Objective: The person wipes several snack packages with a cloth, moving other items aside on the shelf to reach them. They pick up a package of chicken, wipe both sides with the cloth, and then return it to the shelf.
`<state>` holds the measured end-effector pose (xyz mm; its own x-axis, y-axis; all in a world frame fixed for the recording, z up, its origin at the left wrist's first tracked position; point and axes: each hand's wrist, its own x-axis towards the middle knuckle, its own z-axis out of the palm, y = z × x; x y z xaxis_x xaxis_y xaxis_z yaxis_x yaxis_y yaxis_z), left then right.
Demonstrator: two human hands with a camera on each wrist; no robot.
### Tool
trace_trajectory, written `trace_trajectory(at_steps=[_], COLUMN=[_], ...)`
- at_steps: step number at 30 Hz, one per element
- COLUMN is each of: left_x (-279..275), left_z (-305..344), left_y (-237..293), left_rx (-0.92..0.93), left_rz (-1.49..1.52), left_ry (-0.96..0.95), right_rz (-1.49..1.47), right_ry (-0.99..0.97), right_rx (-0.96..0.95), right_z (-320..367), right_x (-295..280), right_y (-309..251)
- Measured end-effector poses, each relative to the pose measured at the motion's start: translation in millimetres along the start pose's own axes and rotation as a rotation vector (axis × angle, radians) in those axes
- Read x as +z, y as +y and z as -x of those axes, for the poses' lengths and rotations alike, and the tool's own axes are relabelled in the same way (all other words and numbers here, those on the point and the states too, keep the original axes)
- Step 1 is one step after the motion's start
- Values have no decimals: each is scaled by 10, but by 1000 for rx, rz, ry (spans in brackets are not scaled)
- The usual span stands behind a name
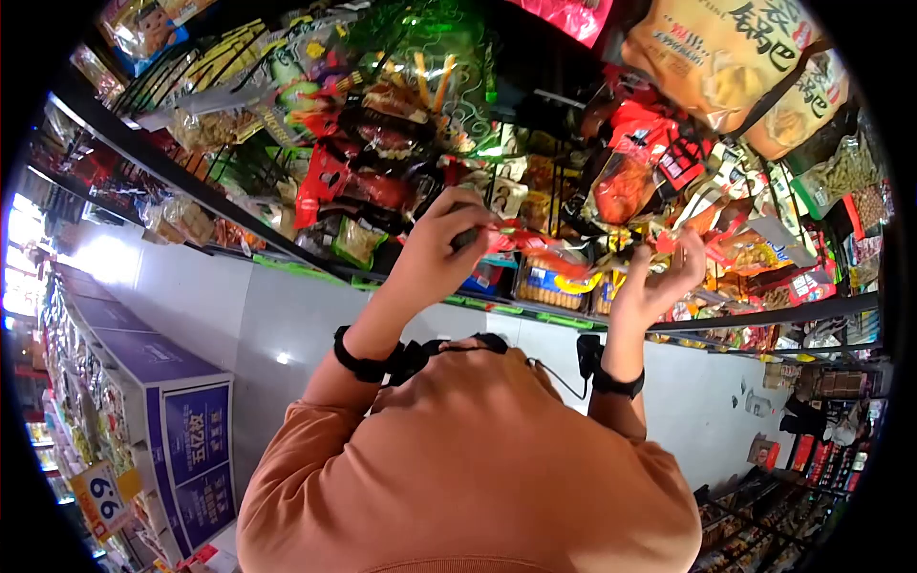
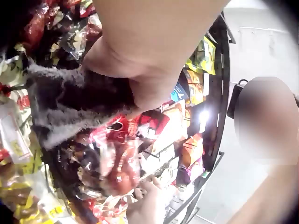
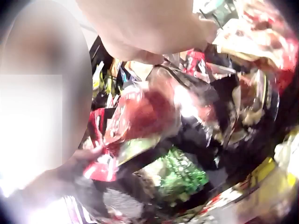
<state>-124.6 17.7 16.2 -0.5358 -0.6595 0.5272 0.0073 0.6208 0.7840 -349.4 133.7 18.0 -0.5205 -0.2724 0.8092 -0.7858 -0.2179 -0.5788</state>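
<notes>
A clear packet [image 3: 145,112] of reddish meat with a red header stretches between the two hands. My left hand [image 1: 441,246] grips a fuzzy grey cloth [image 2: 70,100] that hangs from its palm. In the right wrist view, the left thumb lies on the packet's red header [image 3: 100,170], with the cloth beneath. At the packet's other end is my right hand [image 1: 659,282], its fingers bent and its fingertips at the film's edge. The right wrist view shows mostly the back of that hand, so its fingertips are hidden there.
Packed snack bags crowd the shelf, including another red meat packet [image 1: 626,186] and large yellow bags [image 1: 726,57]. A dark shelf edge [image 1: 793,313] with price labels runs below the hands. A purple display stand [image 1: 196,449] stands on the pale floor [image 1: 287,325] at the left.
</notes>
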Motion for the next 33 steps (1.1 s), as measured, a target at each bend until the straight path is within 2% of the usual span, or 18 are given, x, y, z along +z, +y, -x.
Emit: trace_trajectory(at_steps=[1, 2, 3, 5, 7, 9, 10, 13, 14, 15, 17, 19, 20, 21, 23, 25, 28, 33], left_x=[35, 85, 150, 278, 354, 391, 399, 328, 283, 233, 111, -6, -58, -95, -150, -177, -150, -155], left_z=[-16, -32, -66, -126, -194, -261, -286, -295, -290, -290, -222, -135, -92, -31, 112, 235, 372, 463], left_y=[53, 143, 215, 248, 278, 304, 306, 455, 513, 570, 704, 798, 813, 816, 803, 777, 762, 684], left_rx=[-25, -58, -92, -25, -15, -23, -16, -73, -91, -106, -167, -192, -118, -126, -211, -271, -400, -425], left_rz=[-9, -76, -148, -243, -276, -287, -303, -383, -426, -468, -499, -484, -572, -590, -635, -659, -627, -618], left_ry=[-3, -36, -72, -55, -15, 22, 58, 110, 148, 191, 202, 277, 328, 330, 429, 441, 502, 462], right_rz=[176, -38, -260, -387, -366, -406, -441, -464, -405, -401, -382, -482, -503, -523, -503, -532, -547, -510], right_ry=[-107, -277, -435, -757, -823, -799, -700, -726, -676, -722, -634, -580, -525, -468, -479, -439, -436, -402], right_rx=[-155, -156, -33, 100, 156, 283, 217, 345, 246, 258, 247, 316, 317, 319, 320, 252, 254, 185], right_z=[-46, -101, -58, -44, 23, 75, 69, -111, -198, -299, -440, -616, -679, -738, -809, -818, -811, -773], right_x=[-102, -114, -94, -17, 135, 228, 295, 396, 440, 471, 594, 726, 782, 825, 922, 1023, 1120, 1251], right_y=[-44, -102, -128, -253, -227, -73, -22, -26, -66, -81, -108, -140, -166, -197, -182, -167, -161, -151])
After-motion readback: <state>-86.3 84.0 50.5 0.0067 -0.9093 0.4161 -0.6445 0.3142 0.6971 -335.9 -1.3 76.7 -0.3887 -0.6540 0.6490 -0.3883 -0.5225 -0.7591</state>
